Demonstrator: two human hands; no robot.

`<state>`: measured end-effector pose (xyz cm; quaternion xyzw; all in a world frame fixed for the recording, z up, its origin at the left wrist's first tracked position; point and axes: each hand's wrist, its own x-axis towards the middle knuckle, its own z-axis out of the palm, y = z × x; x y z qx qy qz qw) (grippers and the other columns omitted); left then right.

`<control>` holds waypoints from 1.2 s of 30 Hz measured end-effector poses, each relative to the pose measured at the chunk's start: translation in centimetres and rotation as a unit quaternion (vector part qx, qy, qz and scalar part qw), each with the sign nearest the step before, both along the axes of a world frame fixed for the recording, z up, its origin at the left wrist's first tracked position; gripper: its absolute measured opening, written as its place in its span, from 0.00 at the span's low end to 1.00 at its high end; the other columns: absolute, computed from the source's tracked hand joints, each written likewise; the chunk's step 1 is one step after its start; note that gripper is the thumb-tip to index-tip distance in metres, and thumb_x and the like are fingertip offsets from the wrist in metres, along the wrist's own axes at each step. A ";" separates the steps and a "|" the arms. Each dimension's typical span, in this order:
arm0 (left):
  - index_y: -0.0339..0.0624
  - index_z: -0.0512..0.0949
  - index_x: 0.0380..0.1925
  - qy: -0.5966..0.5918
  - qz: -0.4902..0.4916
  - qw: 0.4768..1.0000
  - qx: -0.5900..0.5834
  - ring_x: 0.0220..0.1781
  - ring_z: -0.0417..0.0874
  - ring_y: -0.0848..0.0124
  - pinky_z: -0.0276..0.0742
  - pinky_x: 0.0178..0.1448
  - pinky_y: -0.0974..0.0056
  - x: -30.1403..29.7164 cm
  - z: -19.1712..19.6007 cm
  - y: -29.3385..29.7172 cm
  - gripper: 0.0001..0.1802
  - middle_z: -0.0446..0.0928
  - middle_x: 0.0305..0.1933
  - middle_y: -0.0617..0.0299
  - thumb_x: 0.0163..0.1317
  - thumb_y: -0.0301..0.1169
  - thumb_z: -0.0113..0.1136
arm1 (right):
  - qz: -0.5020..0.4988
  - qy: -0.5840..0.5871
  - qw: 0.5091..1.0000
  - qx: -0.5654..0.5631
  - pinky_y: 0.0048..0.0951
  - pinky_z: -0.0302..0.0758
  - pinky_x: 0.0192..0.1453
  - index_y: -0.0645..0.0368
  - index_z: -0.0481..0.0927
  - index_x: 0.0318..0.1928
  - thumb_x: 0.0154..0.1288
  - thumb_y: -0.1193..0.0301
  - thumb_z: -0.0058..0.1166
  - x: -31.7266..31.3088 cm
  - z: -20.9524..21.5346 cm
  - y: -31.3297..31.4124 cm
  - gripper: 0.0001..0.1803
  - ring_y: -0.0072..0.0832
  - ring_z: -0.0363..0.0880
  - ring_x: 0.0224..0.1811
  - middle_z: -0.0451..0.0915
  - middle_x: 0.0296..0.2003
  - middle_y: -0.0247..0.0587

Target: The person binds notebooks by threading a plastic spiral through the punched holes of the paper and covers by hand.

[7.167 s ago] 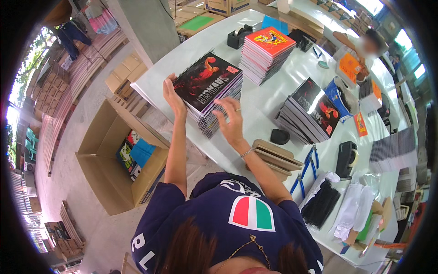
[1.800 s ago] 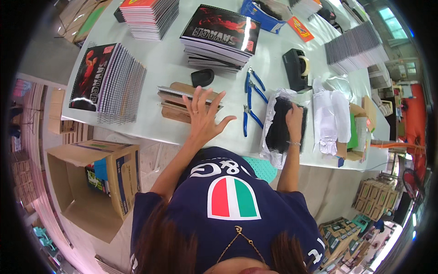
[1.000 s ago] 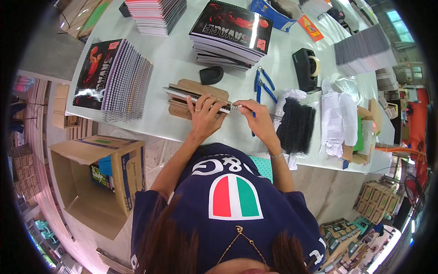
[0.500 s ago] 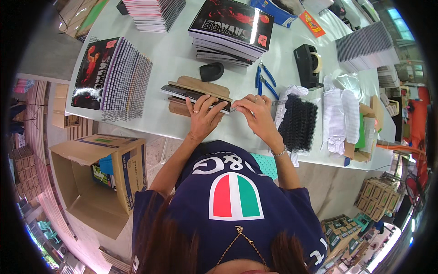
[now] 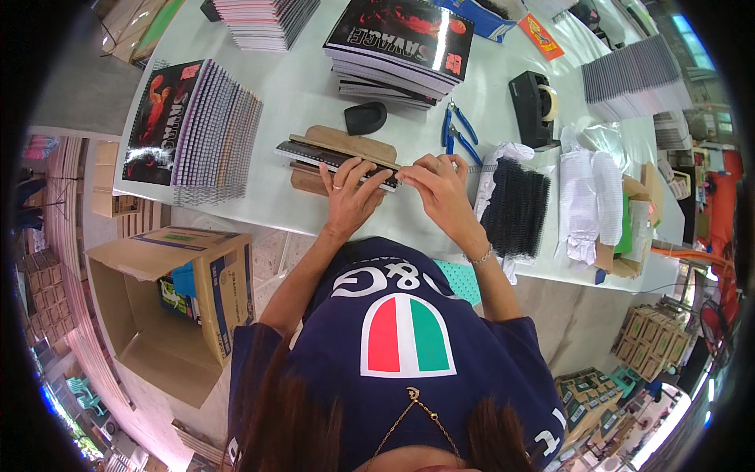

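Observation:
A thin dark notebook (image 5: 311,154) lies on a wooden jig (image 5: 354,143) near the front edge of the white table (image 5: 299,86). My left hand (image 5: 350,195) lies over the notebook's right part, fingers spread and curled onto its far edge, holding it down. My right hand (image 5: 436,179) pinches a thin wire coil (image 5: 473,167) at the notebook's right end. The two hands touch at the fingertips. A heap of black coils (image 5: 517,211) lies just right of my right hand.
Blue pliers (image 5: 458,135), a black tape dispenser (image 5: 533,98) and a small black object (image 5: 366,118) sit behind the jig. Stacks of bound books (image 5: 401,43) and a fanned stack (image 5: 197,126) fill the table. An open cardboard box (image 5: 173,315) stands on the floor at left.
My right hand left the heap of black coils and came to the notebook's right end with a coil. My left hand shifted right along the notebook to meet it.

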<state>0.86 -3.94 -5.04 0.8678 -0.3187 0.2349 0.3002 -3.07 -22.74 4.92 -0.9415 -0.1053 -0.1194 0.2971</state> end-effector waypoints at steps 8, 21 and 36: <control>0.63 0.80 0.48 0.009 -0.005 1.000 -0.003 0.63 0.69 0.69 0.27 0.76 0.39 0.0 0.3 0.1 0.26 0.73 0.51 0.72 0.44 0.33 0.72 | 0.012 -0.017 0.999 -0.035 0.43 0.56 0.61 0.46 0.84 0.41 0.63 0.72 0.57 0.3 0.0 -0.3 0.08 0.30 0.73 0.41 0.77 0.35 0.30; 0.63 0.82 0.46 0.015 -0.006 0.999 -0.028 0.61 0.69 0.68 0.27 0.76 0.41 0.0 0.5 -0.2 0.23 0.74 0.48 0.72 0.47 0.29 0.67 | 0.011 0.005 1.000 0.009 0.40 0.55 0.59 0.49 0.84 0.41 0.65 0.72 0.56 0.3 0.0 -0.5 0.07 0.30 0.72 0.41 0.77 0.34 0.31; 0.66 0.81 0.47 -0.005 0.005 1.000 0.002 0.62 0.69 0.70 0.27 0.77 0.39 0.1 0.2 -0.1 0.25 0.73 0.49 0.73 0.45 0.34 0.70 | 0.023 0.048 0.998 0.031 0.42 0.55 0.62 0.49 0.83 0.41 0.68 0.70 0.52 0.5 -0.5 -0.7 0.06 0.33 0.72 0.39 0.79 0.33 0.31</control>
